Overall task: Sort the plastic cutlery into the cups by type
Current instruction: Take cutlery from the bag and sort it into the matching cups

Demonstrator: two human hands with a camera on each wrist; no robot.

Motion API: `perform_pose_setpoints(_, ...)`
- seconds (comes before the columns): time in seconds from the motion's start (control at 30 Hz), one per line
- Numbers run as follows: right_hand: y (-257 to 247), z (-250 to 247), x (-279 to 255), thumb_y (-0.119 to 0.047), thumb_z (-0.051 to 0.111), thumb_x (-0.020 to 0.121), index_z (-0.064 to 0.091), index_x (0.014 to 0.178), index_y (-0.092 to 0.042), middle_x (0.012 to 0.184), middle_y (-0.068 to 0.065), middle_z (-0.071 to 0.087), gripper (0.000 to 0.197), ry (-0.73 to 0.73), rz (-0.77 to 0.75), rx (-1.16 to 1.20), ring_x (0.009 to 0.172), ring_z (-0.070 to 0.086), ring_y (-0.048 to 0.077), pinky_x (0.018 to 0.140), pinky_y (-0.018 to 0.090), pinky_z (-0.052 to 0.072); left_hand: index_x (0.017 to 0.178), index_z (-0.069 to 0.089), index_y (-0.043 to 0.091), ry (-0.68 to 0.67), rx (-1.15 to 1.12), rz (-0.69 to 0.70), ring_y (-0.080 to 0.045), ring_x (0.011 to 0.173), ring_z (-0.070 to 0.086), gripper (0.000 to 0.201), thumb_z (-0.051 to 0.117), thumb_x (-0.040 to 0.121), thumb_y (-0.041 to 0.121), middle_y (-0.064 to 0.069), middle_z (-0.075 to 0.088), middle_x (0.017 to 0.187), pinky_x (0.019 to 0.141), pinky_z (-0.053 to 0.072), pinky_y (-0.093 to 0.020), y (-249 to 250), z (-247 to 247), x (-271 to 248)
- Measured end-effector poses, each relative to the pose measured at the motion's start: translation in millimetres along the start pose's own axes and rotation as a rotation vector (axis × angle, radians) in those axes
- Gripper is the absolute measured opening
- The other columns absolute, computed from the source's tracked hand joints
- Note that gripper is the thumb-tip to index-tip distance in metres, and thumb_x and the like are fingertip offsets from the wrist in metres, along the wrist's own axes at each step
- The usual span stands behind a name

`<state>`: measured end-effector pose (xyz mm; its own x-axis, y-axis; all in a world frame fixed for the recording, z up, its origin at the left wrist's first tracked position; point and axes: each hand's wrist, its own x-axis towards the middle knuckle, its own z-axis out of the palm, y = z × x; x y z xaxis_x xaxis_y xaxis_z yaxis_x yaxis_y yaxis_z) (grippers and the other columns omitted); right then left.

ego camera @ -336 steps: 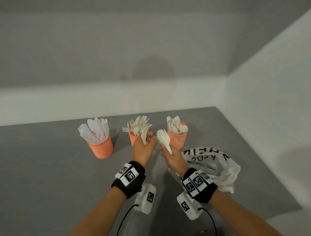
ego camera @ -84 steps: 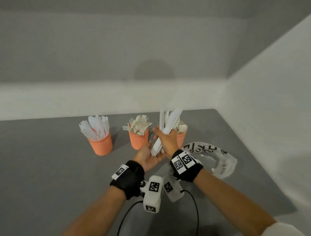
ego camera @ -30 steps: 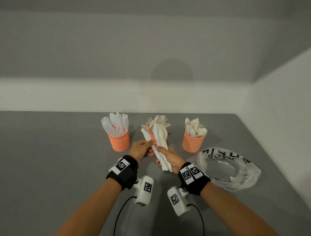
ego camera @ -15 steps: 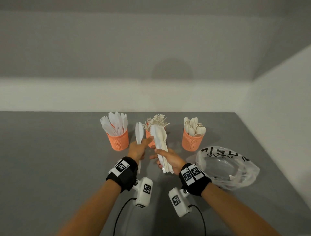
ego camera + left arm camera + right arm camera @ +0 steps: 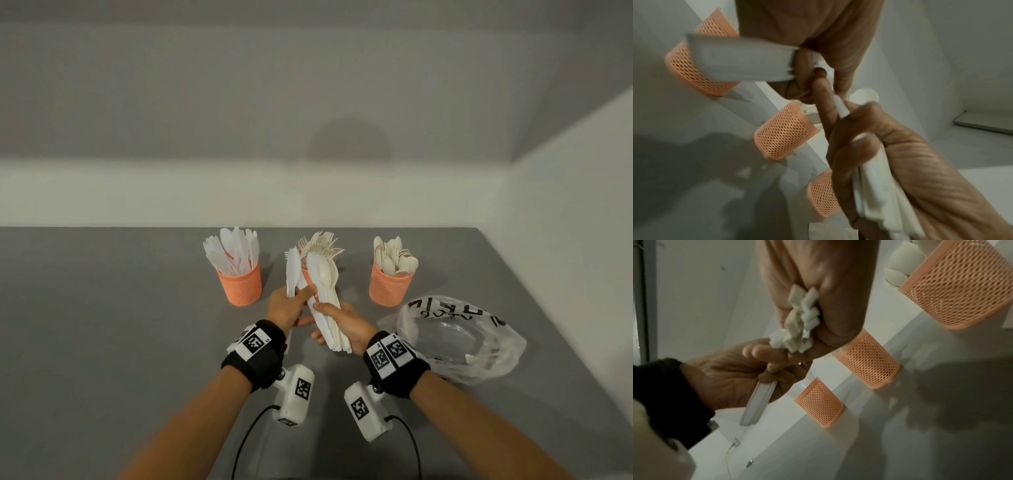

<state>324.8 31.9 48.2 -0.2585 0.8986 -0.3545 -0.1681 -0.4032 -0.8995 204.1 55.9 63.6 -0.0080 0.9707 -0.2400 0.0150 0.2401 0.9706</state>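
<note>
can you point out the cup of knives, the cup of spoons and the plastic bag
cup of knives (image 5: 239,286): head view, on its orange mesh wall.
cup of spoons (image 5: 388,287): head view, on its orange mesh wall.
plastic bag (image 5: 493,353): head view, on its clear crumpled side.

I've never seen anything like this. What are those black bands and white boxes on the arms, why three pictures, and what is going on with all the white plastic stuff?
No robot here: a person sorts cutlery with bare hands. The black bands carry printed markers, and the white boxes are small cameras. One picture comes from a camera on the head, looking down; the other two from the wrists, looking along the fingers.

On the grey table stand three orange mesh cups: the knife cup, the fork cup partly hidden behind the hands, and the spoon cup. A clear plastic bag lies to the right.

The right hand grips a mixed bundle with spoons on top. The left hand holds knives upright.
</note>
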Motion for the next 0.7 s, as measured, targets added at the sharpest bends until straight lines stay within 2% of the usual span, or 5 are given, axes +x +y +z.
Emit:
perform_pose_setpoints(0.17,1,-1,-1,-0.014,0.042,0.096,0.058,0.108,-0.009,0.085,0.015,0.069,0.021,-0.004,0.014,0.075,0.059,0.069,0.019,0.055,0.025,0.056,0.085,0.051,0.007,0.239,-0.106,0.024,-0.013,0.045,0.05,0.022,0.041,0.098,0.023,-0.006,0.054,0.062,0.041,0.037,-0.019,-2,-3,12)
perform_pose_setpoints(0.27,4,-7,0,-0.013,0.04,0.096,0.056,0.11,-0.009,0.067,0.007,0.066,0.022,0.061,0.024,0.088,0.046,0.06,0.012,0.048,0.023,0.052,0.075,0.05,0.009,0.3,-0.124,0.074,-0.013,0.043,0.044,0.027,0.039,0.098,0.017,-0.003,0.045,0.053,0.05,0.036,-0.027,0,-10,14)
perform_pose_setpoints(0.47,1,-9,0,-0.016,0.035,0.095,0.058,0.102,-0.013,0.041,-0.007,0.039,0.025,0.019,0.061,0.13,0.029,0.027,0.003,0.034,0.015,0.029,0.099,0.05,0.008,0.081,-0.181,-0.077,-0.004,0.028,0.031,0.011,0.045,0.091,0.003,0.001,0.035,0.047,0.032,0.027,-0.013,0,-13,11)
perform_pose_setpoints(0.57,-3,-4,0,-0.014,0.031,0.094,0.056,0.102,-0.013,0.039,-0.008,0.036,0.026,-0.018,0.082,0.151,0.028,0.026,0.003,0.032,0.014,0.026,0.077,0.052,0.011,-0.033,-0.108,-0.126,-0.005,0.028,0.025,0.016,0.06,0.087,0.019,0.007,0.032,0.036,0.034,0.023,-0.013,0,-8,3)
perform_pose_setpoints(0.7,-6,0,-2,-0.014,0.028,0.093,0.055,0.096,-0.013,0.037,-0.007,0.037,0.028,-0.06,0.114,0.156,0.026,0.025,0.003,0.03,0.014,0.026,0.078,0.063,0.008,-0.067,-0.045,-0.1,-0.005,0.028,0.027,0.024,0.067,0.082,0.031,-0.005,0.061,0.062,0.034,0.026,-0.015,4,-2,-2)
